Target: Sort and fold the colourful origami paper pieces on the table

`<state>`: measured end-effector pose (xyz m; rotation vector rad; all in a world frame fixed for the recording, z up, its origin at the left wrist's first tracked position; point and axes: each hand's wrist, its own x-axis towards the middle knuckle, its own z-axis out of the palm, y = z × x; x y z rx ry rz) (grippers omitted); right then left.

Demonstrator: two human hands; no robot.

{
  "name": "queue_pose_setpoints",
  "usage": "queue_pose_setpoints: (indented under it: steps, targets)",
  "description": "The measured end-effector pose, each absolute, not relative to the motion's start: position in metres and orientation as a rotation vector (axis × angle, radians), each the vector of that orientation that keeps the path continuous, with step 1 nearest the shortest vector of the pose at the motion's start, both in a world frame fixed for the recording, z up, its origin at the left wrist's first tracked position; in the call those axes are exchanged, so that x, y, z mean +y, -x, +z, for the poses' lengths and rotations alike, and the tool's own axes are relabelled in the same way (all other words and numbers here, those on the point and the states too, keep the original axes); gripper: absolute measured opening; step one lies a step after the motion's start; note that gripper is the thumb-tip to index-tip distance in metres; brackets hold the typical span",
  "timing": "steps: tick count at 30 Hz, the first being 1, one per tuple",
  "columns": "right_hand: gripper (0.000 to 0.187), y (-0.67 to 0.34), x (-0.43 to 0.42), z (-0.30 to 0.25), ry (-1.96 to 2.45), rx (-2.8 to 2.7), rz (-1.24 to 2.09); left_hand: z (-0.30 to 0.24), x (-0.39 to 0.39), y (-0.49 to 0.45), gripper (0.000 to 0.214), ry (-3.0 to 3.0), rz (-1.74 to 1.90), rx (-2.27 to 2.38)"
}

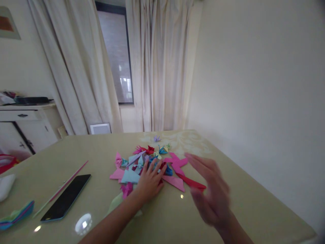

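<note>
My left hand (150, 182) lies with its fingers spread on a heap of folded paper pieces. Pale blue folded paper (130, 176), a magenta crumpled-looking piece (126, 189) and a pink flat strip (175, 182) show around it; what is directly under the palm is hidden. My right hand (214, 189), blurred, is raised at the heap's right side, thumb apart from the fingers, with nothing visible in it. Near its fingertips are a pink pinwheel-shaped paper piece (176, 163) and a red folded strip (192, 183).
A black phone (66, 197) and a thin pink and green stick (67, 183) lie on the left of the table (101, 149). A blue and green folded paper (17, 217) is at the near left. A small purple paper piece (156, 139) sits farther back. The wall (256, 84) borders the right.
</note>
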<state>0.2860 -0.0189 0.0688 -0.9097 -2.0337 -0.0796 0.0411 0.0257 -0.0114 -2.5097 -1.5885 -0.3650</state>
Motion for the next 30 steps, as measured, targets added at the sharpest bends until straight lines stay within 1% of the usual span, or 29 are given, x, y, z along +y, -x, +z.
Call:
queue_pose_setpoints:
  steps: [3, 4, 6, 9, 11, 13, 16, 18, 20, 22, 24, 26, 27, 30]
  targets:
    - [0.075, -0.273, 0.024, 0.047, 1.238, -2.207, 0.084, 0.0, 0.042, -0.038, 0.089, 2.388, -0.318, -1.913]
    - [0.088, -0.27, 0.037, 0.033, 1.398, -2.27, 0.171, 0.001, 0.045, -0.037, 0.09, 2.376, -0.306, -1.972]
    - [0.098, -0.268, 0.056, 0.003, 1.595, -2.34, 0.321, -0.002, 0.051, -0.034, 0.082, 2.373, -0.317, -1.982]
    - [0.094, -0.269, 0.065, -0.03, 1.6, -2.387, 0.403, -0.007, 0.055, -0.032, 0.062, 2.361, -0.38, -1.911]
    - [0.088, -0.267, 0.065, -0.038, 1.519, -2.383, 0.37, -0.007, 0.056, -0.032, 0.057, 2.395, -0.411, -1.913]
    - [0.082, -0.265, 0.066, -0.04, 1.465, -2.36, 0.325, 0.0, 0.059, -0.03, 0.058, 2.483, -0.486, -1.918]
    - [0.076, -0.26, 0.073, -0.035, 1.485, -2.319, 0.262, 0.019, 0.064, -0.017, 0.062, 2.621, -0.724, -1.868]
    - [0.078, -0.255, 0.082, -0.031, 1.533, -2.308, 0.24, 0.033, 0.069, 0.001, 0.063, 2.629, -0.875, -1.824]
    - [0.083, -0.247, 0.092, -0.027, 1.605, -2.296, 0.225, 0.041, 0.073, 0.027, 0.061, 2.524, -0.928, -1.853]
    - [0.081, -0.237, 0.1, -0.024, 1.682, -2.275, 0.2, 0.042, 0.077, 0.057, 0.065, 2.316, -0.831, -2.02]
    - [0.071, -0.225, 0.104, -0.026, 1.726, -2.248, 0.144, 0.033, 0.08, 0.085, 0.081, 2.098, -0.618, -2.277]
    - [0.061, -0.216, 0.104, -0.03, 1.683, -2.261, 0.107, 0.02, 0.083, 0.105, 0.094, 2.018, -0.441, -2.449]
    - [0.06, -0.213, 0.104, -0.033, 1.634, -2.276, 0.11, 0.014, 0.084, 0.111, 0.096, 2.043, -0.387, -2.488]
    - [0.064, -0.215, 0.101, -0.038, 1.48, -2.306, 0.219, 0.002, 0.087, 0.109, 0.09, 2.249, -0.312, -2.458]
